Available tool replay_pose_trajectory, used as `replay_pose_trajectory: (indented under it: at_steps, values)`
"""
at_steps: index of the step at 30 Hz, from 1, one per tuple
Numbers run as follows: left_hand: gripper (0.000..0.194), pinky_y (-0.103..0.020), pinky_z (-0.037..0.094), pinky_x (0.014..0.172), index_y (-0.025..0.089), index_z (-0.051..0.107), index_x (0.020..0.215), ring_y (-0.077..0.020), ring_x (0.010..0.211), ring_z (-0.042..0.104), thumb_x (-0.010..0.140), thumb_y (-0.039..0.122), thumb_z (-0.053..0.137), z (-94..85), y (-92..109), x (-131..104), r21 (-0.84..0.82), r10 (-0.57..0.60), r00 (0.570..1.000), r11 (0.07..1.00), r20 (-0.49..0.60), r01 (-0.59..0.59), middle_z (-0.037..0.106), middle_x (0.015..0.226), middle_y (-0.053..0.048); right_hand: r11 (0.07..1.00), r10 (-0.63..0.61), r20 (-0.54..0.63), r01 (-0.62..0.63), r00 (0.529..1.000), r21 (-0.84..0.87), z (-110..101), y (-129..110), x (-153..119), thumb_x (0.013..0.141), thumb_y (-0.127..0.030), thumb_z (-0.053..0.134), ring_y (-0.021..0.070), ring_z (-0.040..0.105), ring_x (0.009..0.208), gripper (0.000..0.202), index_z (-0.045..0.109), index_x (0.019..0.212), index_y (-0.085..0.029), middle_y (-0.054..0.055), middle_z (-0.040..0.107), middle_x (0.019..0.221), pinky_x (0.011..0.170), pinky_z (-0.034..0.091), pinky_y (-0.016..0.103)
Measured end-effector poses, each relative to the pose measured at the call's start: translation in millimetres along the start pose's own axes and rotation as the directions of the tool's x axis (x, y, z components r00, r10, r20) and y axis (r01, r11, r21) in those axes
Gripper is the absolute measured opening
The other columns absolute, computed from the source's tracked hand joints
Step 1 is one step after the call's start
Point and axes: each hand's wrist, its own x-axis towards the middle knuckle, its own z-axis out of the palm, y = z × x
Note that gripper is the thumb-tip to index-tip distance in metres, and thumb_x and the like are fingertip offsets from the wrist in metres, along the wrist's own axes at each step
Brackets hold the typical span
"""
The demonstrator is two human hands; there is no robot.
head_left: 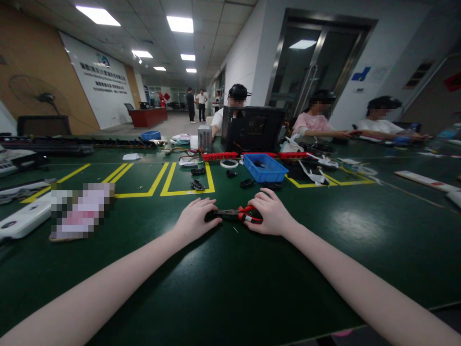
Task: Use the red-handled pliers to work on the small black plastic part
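My right hand [272,215] is closed around the red and black handles of a pair of long-nosed pliers [234,212]. The jaws of the tool point left, reaching up to a small black part [209,216]. That part is pinched between the thumb and fingers of my left hand [194,220], which cover much of it, so its exact kind cannot be made out. Whether the jaws grip the part or only touch it is unclear. Just below the pliers, a thin pale sliver [235,229] lies on the green tabletop [216,288].
Beyond my hands are several small black parts [198,185], a roll of white tape [229,164] and a blue bin [265,168]. A black computer case [252,129] stands farther back. To the left lie a phone [84,211] and a white bar-shaped object [30,216]. Co-workers sit across the table.
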Motion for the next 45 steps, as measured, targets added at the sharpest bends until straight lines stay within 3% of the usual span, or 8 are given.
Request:
replay_pose_trajectory:
  at_steps: [4, 9, 17, 21, 27, 35, 40, 45]
  values:
    - [0.022, -0.047, 0.047, 0.103, 0.021, 0.067, 0.104, -0.0274, 0.126, 0.054, 0.085, 0.032, 0.065, 1.8, -3, 1, -0.084, 0.011, 0.999, 0.996, 0.050, -0.007, 0.061, 0.133, -0.009, 1.000, -0.006, 0.005, 0.006, 1.000, -0.001, 1, -5, 1, 0.072, -0.048, 0.065, 0.0265, 0.059, 0.088, 0.037, 0.065, 0.090, -0.016, 0.010, 0.064, 0.084, 0.105, 0.035, 0.048]
    - [0.026, -0.048, 0.043, 0.108, 0.021, 0.065, 0.110, -0.0272, 0.131, 0.050, 0.085, 0.026, 0.063, 2.0, -7, 1, -0.196, 0.107, 0.992, 0.976, 0.070, -0.091, 0.059, 0.135, -0.010, 1.000, -0.016, -0.012, 0.016, 1.000, -0.002, 0, -5, 2, 0.073, -0.047, 0.064, 0.0274, 0.058, 0.088, 0.036, 0.065, 0.092, -0.017, 0.010, 0.066, 0.085, 0.104, 0.035, 0.049]
    - [0.052, -0.042, 0.046, 0.106, 0.019, 0.047, 0.134, -0.0243, 0.121, 0.057, 0.084, 0.022, 0.062, -0.2, -2, 1, -0.271, 0.140, 0.989, 0.955, 0.037, -0.125, 0.057, 0.133, -0.012, 0.997, -0.067, -0.073, 0.064, 0.995, -0.043, -2, 2, -1, 0.076, -0.046, 0.062, 0.0274, 0.060, 0.094, 0.038, 0.065, 0.098, -0.016, 0.010, 0.069, 0.090, 0.106, 0.032, 0.048]
    - [0.039, -0.044, 0.045, 0.106, 0.018, 0.055, 0.123, -0.0252, 0.122, 0.056, 0.085, 0.023, 0.062, 1.2, -4, 1, -0.287, 0.145, 0.989, 0.949, 0.034, -0.129, 0.058, 0.130, -0.012, 0.997, -0.067, -0.092, 0.064, 0.994, -0.040, -3, 2, -1, 0.076, -0.047, 0.062, 0.0277, 0.061, 0.094, 0.040, 0.065, 0.100, -0.015, 0.011, 0.069, 0.091, 0.106, 0.032, 0.049]
    - [0.030, -0.056, 0.029, 0.115, 0.020, 0.061, 0.113, -0.0286, 0.134, 0.046, 0.084, 0.022, 0.063, 0.3, -5, 2, -0.254, 0.169, 0.982, 0.957, 0.086, -0.142, 0.060, 0.132, -0.010, 0.999, -0.038, -0.073, 0.038, 0.997, -0.009, -2, -2, 0, 0.076, -0.045, 0.062, 0.0276, 0.060, 0.093, 0.036, 0.065, 0.099, -0.017, 0.010, 0.068, 0.089, 0.105, 0.034, 0.049]
    - [0.038, -0.048, 0.036, 0.112, 0.019, 0.059, 0.120, -0.0278, 0.132, 0.046, 0.082, 0.020, 0.065, -1.2, -5, 2, -0.213, 0.199, 0.980, 0.958, 0.025, -0.189, 0.057, 0.132, -0.011, 0.998, -0.058, -0.049, 0.058, 0.997, -0.011, -2, -2, 1, 0.075, -0.045, 0.063, 0.0266, 0.060, 0.089, 0.037, 0.065, 0.095, -0.015, 0.010, 0.066, 0.086, 0.106, 0.033, 0.047]
    - [0.051, -0.048, 0.042, 0.108, 0.017, 0.053, 0.128, -0.0290, 0.125, 0.050, 0.081, 0.027, 0.068, 2.3, -8, 2, -0.162, 0.134, 0.991, 0.977, -0.028, -0.136, 0.052, 0.132, -0.015, 0.997, -0.070, -0.048, 0.068, 0.996, -0.036, -1, 1, 0, 0.073, -0.046, 0.064, 0.0262, 0.059, 0.088, 0.037, 0.064, 0.092, -0.014, 0.010, 0.066, 0.085, 0.106, 0.034, 0.047]
    - [0.035, -0.048, 0.043, 0.106, 0.018, 0.060, 0.116, -0.0279, 0.122, 0.053, 0.084, 0.031, 0.066, 5.2, -11, 2, -0.164, 0.140, 0.990, 0.976, -0.010, -0.140, 0.055, 0.130, -0.013, 0.997, -0.073, -0.041, 0.072, 0.997, -0.031, -1, 3, 0, 0.073, -0.046, 0.064, 0.0264, 0.059, 0.087, 0.037, 0.064, 0.092, -0.014, 0.010, 0.067, 0.085, 0.105, 0.034, 0.047]
